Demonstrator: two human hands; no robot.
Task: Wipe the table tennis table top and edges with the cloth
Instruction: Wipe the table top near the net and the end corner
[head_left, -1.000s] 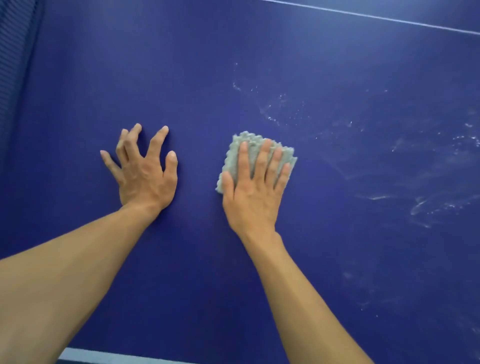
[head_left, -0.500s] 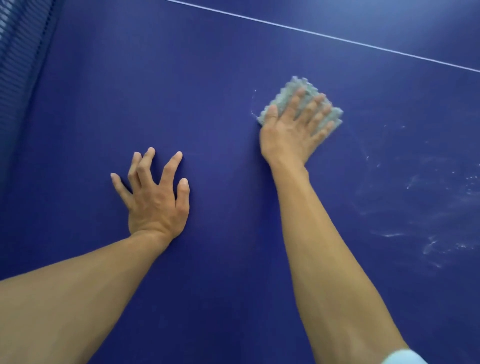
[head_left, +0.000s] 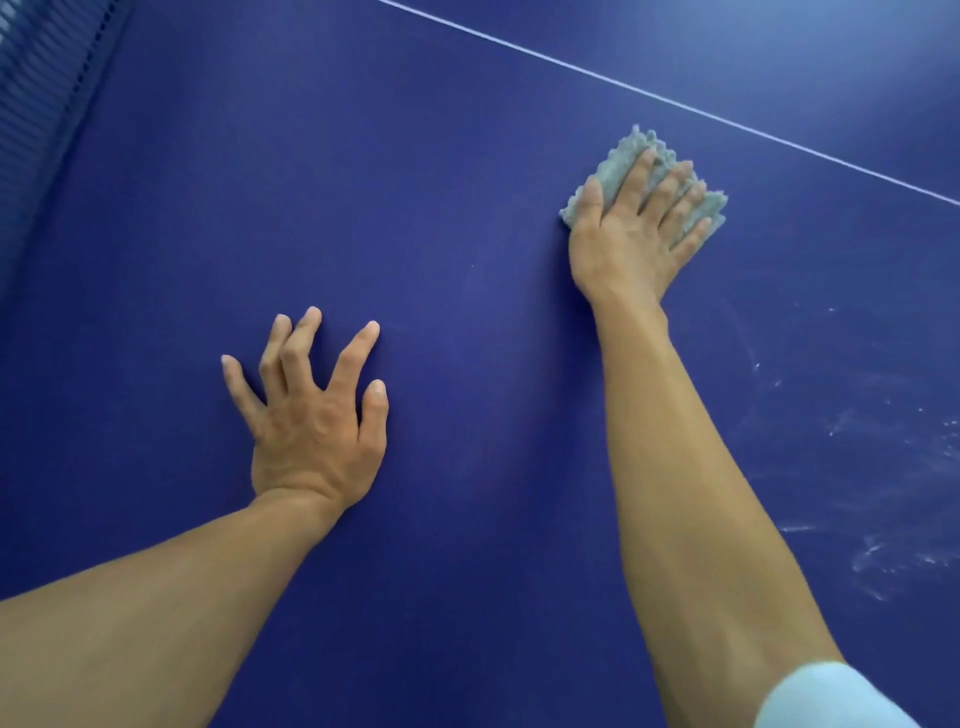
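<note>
The dark blue table tennis table top fills the view. A folded grey-green cloth lies flat on it at the upper right, close to the thin white centre line. My right hand presses on the cloth with straight, spread fingers, arm stretched far forward. My left hand rests on the bare table at lower left, fingers spread and arched, holding nothing.
The dark net runs along the upper left edge. White dusty smears mark the table surface at the right, beside my right forearm. A white sleeve shows at the bottom right.
My right hand has pushed the cloth forward and to the right, away from my left hand, toward the white line. The left hand has stayed planted on the table.
</note>
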